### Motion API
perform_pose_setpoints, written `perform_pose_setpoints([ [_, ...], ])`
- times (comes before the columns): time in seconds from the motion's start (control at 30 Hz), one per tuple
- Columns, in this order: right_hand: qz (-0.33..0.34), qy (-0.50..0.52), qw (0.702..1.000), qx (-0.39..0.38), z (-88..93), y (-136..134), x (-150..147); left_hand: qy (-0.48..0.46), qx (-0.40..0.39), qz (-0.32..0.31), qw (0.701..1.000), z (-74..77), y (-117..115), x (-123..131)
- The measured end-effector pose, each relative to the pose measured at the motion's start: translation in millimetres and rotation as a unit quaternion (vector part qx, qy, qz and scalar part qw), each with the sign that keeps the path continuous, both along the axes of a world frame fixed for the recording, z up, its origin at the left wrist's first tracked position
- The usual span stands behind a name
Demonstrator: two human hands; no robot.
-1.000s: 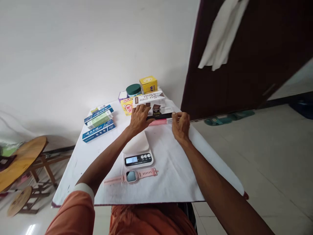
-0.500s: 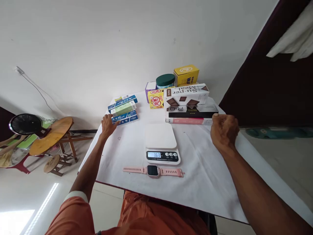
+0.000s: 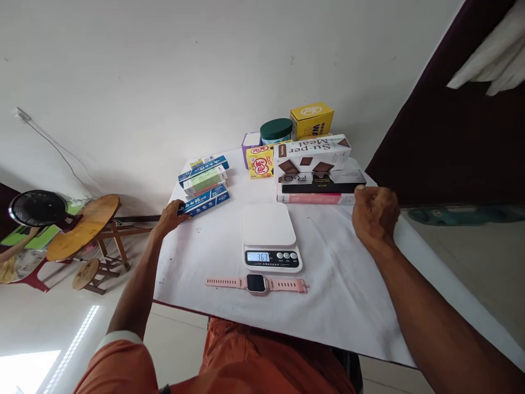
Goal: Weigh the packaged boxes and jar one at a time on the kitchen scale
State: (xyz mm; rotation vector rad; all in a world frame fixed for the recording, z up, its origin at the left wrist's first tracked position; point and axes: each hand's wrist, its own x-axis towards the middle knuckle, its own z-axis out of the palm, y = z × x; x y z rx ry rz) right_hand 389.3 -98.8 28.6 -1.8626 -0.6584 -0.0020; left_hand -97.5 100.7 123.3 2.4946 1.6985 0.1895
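Observation:
My left hand (image 3: 169, 216) grips the near-left end of a blue toothpaste box (image 3: 207, 200), fingers over the end and thumb on the front side. Behind it lie a green and white box (image 3: 205, 180) and another blue box (image 3: 204, 170). My right hand (image 3: 375, 214) rests curled into a loose fist, its thumb at the right end of a black box (image 3: 324, 187) and a pink and white box (image 3: 311, 198). No object shows in that fist. Between my hands, a white kitchen scale (image 3: 268, 225) reads 363, with nothing on its plate.
A pink-strapped smartwatch (image 3: 256, 283) lies before the scale. Behind stand a white Su-per Meal box (image 3: 314, 155), yellow boxes (image 3: 261, 165), a green-lidded tub (image 3: 276, 129) and a purple box (image 3: 250, 146). At left are a fan (image 3: 38, 208), wooden tables and a seated person.
My left hand has shifted left and slightly nearer, now holding the front toothpaste box, which has turned and come away from the green box. My right hand stays put.

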Motion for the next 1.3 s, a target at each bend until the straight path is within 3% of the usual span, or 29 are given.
perform_pose_setpoints([
  [0.1, 0.009, 0.003, 1.0, -0.006, 0.0, 1, 0, 0.017, -0.028, -0.013, 0.999, 4.4, -12, -5],
  [0.23, 0.005, 0.009, 1.0, -0.001, 2.4, 0, -2, 0.033, 0.002, -0.011, 0.999, -1.8, -20, 14],
  [0.33, -0.001, 0.012, 1.0, 0.015, 4.5, 0, -3, -0.007, 0.037, -0.021, 0.999, -8.1, -24, 30],
  [0.43, -0.002, 0.011, 0.999, 0.035, 3.8, 2, -3, -0.072, 0.02, -0.022, 0.997, -7.4, -29, 32],
  [0.6, -0.007, 0.004, 0.998, 0.058, -1.8, 6, -2, -0.132, 0.031, -0.053, 0.989, 19.4, -53, 35],
  [0.73, -0.013, 0.016, 0.997, 0.07, -4.3, 6, -1, -0.137, 0.022, -0.14, 0.98, 38.7, -83, 71],
  [0.87, -0.004, 0.023, 0.997, 0.076, -2.6, 4, -1, -0.129, -0.002, -0.251, 0.959, 31.3, -106, 115],
  [0.97, 0.01, 0.025, 0.997, 0.076, -0.5, 3, -1, -0.11, -0.007, -0.287, 0.952, 19.0, -113, 135],
  [1.1, 0.012, 0.035, 0.997, 0.072, 1.7, 3, 0, -0.088, -0.005, -0.294, 0.952, 12.5, -113, 142],
  [1.3, -0.015, 0.059, 0.996, 0.068, 3.3, 5, 4, -0.075, 0.048, -0.302, 0.949, 24.5, -111, 139],
])
